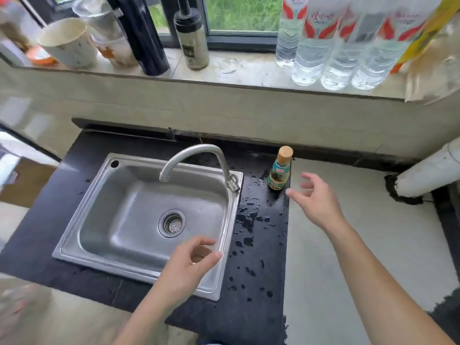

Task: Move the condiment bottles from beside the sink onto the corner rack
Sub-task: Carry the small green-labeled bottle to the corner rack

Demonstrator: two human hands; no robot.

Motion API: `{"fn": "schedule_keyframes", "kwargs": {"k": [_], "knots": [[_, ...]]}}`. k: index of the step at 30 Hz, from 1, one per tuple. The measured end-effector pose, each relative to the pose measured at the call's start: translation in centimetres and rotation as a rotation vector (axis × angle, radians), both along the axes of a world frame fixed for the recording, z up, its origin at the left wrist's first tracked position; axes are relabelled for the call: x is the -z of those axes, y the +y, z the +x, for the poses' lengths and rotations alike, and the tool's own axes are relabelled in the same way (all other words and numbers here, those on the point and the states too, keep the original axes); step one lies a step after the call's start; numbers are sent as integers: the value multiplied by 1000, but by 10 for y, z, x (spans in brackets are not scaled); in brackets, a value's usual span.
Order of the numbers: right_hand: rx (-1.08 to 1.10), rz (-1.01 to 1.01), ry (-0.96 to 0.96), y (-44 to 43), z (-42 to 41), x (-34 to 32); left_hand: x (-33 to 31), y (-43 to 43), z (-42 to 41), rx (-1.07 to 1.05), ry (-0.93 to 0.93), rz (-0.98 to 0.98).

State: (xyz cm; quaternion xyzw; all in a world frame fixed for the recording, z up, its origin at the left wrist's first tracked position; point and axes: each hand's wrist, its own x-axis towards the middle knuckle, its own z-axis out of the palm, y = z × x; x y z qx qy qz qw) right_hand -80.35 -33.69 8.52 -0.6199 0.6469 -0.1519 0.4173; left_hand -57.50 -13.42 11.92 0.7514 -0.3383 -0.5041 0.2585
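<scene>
A small condiment bottle (279, 170) with a tan cap and a green-blue label stands upright on the wet black counter (258, 245), right of the steel sink (139, 220). My right hand (316, 197) hovers just right of the bottle, fingers spread and relaxed, not touching it. My left hand (186, 265) hangs over the sink's front right corner with loosely curled fingers, holding nothing. No corner rack is in view.
A curved faucet (196, 158) arches over the sink. The window ledge (236, 70) holds several clear water bottles (331, 46), a dark spray bottle (190, 38), cups and a black flask. A white pipe (428, 170) lies at right on a pale counter.
</scene>
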Motion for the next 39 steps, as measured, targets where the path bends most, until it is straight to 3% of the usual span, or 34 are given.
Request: {"fn": "schedule_keyframes", "kwargs": {"k": [8, 13, 20, 24, 27, 29, 33, 39], "knots": [[-32, -185, 59, -78, 58, 18, 15, 0, 8, -88, -7, 79], [104, -253, 1, -70, 49, 12, 26, -47, 7, 56, 8, 50], [90, -377, -231, -31, 34, -71, 0, -125, -8, 285, -188, -256], [52, -410, -322, -4, 45, -116, -15, -145, -20, 397, -121, -397], [20, -457, -343, 15, 55, -140, -23, -144, -22, 351, -56, -483], [-80, -540, -208, 22, 57, -152, -26, -140, -20, 339, -24, -515], [-352, -816, 289, 26, 58, -167, -27, -127, -14, 375, 40, -506], [-481, -877, 465, 31, 76, -171, -25, -115, -10, 344, -55, -495]]}}
